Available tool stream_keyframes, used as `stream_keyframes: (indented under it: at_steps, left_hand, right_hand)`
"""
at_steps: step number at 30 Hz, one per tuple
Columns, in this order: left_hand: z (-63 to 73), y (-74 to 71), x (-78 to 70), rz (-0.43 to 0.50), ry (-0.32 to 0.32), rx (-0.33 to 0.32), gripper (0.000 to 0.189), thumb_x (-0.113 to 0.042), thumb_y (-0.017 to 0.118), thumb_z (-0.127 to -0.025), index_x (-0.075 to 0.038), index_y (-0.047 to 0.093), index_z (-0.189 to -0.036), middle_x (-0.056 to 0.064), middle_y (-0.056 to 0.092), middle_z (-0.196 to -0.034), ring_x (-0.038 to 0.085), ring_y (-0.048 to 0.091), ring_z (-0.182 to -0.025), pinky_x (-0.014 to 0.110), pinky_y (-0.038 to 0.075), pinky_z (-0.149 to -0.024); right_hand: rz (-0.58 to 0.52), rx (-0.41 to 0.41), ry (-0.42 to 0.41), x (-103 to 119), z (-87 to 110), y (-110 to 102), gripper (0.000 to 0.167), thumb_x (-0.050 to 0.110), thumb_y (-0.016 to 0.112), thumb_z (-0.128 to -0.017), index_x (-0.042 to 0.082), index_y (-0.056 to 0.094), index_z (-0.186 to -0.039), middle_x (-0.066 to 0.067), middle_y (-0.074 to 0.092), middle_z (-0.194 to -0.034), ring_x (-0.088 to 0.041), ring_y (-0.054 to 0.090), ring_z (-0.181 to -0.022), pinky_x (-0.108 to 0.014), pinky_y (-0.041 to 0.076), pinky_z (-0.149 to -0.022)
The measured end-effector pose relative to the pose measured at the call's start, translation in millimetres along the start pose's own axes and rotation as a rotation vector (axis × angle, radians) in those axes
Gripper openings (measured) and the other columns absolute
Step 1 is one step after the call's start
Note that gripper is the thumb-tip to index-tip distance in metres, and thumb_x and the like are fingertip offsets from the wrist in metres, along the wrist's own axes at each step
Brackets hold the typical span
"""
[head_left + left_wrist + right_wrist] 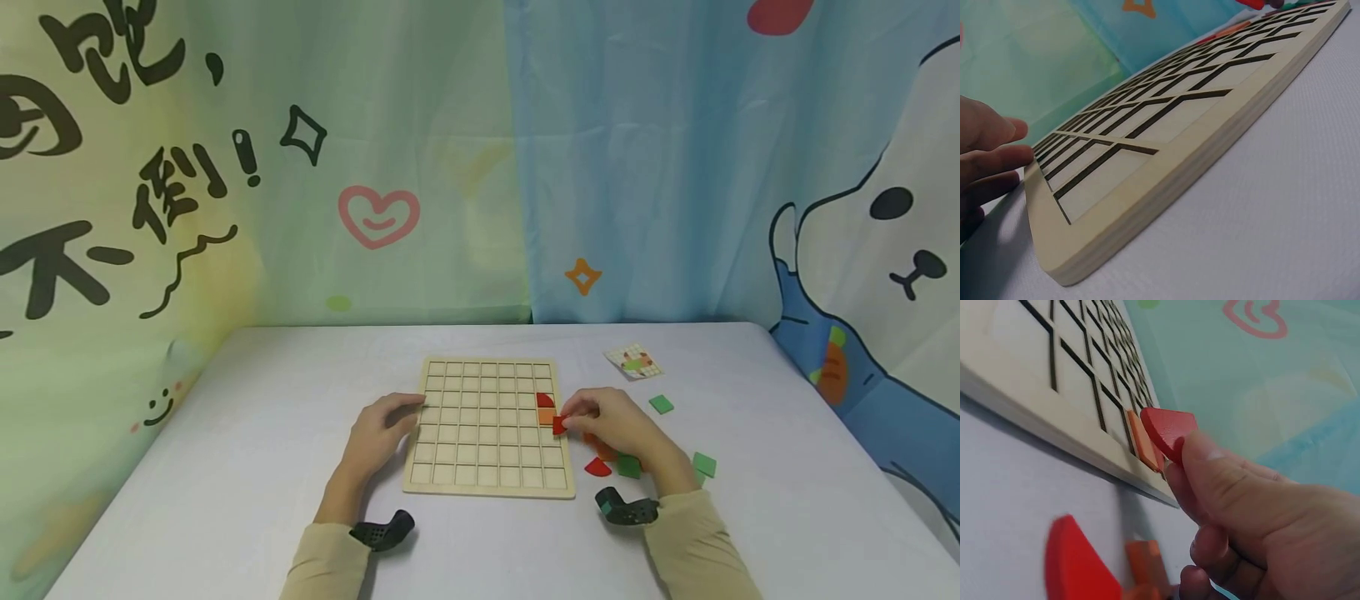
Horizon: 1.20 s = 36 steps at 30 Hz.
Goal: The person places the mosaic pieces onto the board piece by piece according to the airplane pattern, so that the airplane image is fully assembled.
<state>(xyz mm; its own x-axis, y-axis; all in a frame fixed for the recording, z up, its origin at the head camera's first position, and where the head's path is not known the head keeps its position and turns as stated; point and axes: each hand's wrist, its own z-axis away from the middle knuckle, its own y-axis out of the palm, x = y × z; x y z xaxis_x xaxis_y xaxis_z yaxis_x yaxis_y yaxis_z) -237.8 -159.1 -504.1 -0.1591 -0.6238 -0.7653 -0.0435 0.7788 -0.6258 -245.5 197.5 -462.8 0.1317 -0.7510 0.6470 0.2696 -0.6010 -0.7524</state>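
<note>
A wooden grid board [480,432] lies on the table, its square cells framed by raised strips. At its left edge, the fingers of my left hand [375,435] touch the rim, fingers loosely bent. My right hand [618,423] pinches a red quarter-circle tile [1169,429] between thumb and finger, over the board's right edge. In the right-hand column sit a red rounded tile [544,400] and, just below it, an orange square tile [546,416].
Right of the board, partly under my right hand, lie a red fan-shaped tile [597,467], a green tile [628,466] and orange tiles [1147,565]. Farther right are more green tiles [661,404]. A patterned card [633,362] lies at the back right, before a printed curtain [450,167].
</note>
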Motion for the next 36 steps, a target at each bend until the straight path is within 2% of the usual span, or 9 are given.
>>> stream_keyframes:
  at_steps: [3, 9, 19, 27, 36]
  left_hand:
    - [0.3, 0.0, -0.2, 0.0, 0.003, 0.003, 0.032, -0.02, 0.059, -0.087, -0.02, 0.066, -0.119, 0.002, 0.062, -0.128, 0.025, 0.049, -0.13, 0.048, 0.034, -0.113]
    - [0.4, -0.3, -1.0, 0.008, -0.002, 0.009, 0.032, -0.021, 0.059, -0.088, -0.02, 0.066, -0.119, 0.001, 0.062, -0.128, 0.024, 0.049, -0.13, 0.046, 0.034, -0.114]
    - [0.5, -0.4, 0.6, 0.01, 0.014, -0.001, 0.033, -0.019, 0.06, -0.087, -0.019, 0.066, -0.119, 0.003, 0.062, -0.128, 0.025, 0.05, -0.129, 0.047, 0.035, -0.113]
    - [0.2, -0.4, 1.1, 0.01, 0.017, 0.006, 0.033, -0.019, 0.06, -0.087, -0.019, 0.066, -0.12, 0.004, 0.062, -0.129, 0.026, 0.05, -0.129, 0.048, 0.034, -0.113]
    - [0.6, -1.2, 0.1, 0.017, 0.017, 0.009, 0.033, -0.018, 0.06, -0.087, -0.018, 0.065, -0.12, 0.005, 0.062, -0.129, 0.027, 0.049, -0.129, 0.048, 0.034, -0.113]
  right_hand:
    - [0.026, -0.009, -0.015, 3, -0.9, 3, 0.009, 0.025, 0.069, -0.086, 0.019, 0.066, -0.092, 0.006, 0.066, -0.084, -0.011, 0.056, -0.08, -0.028, 0.048, -0.074]
    - [0.045, -0.018, -0.023, 4, -1.2, 7, 0.008, 0.024, 0.069, -0.086, 0.019, 0.064, -0.087, 0.006, 0.063, -0.08, -0.011, 0.054, -0.076, -0.027, 0.045, -0.07]
    - [0.078, -0.01, 0.0, 12, -0.8, 9, 0.008, 0.024, 0.071, -0.084, 0.018, 0.067, -0.088, 0.004, 0.062, -0.078, -0.013, 0.049, -0.067, -0.025, 0.042, -0.059]
    - [0.121, -0.012, -0.001, 20, 1.2, 10, 0.008, 0.025, 0.072, -0.084, 0.018, 0.068, -0.087, 0.005, 0.064, -0.078, -0.013, 0.05, -0.069, -0.024, 0.042, -0.06]
    - [0.078, -0.007, 0.011, 21, 0.4, 13, 0.008, 0.021, 0.071, -0.085, 0.016, 0.065, -0.089, 0.003, 0.059, -0.075, -0.013, 0.049, -0.067, -0.024, 0.042, -0.057]
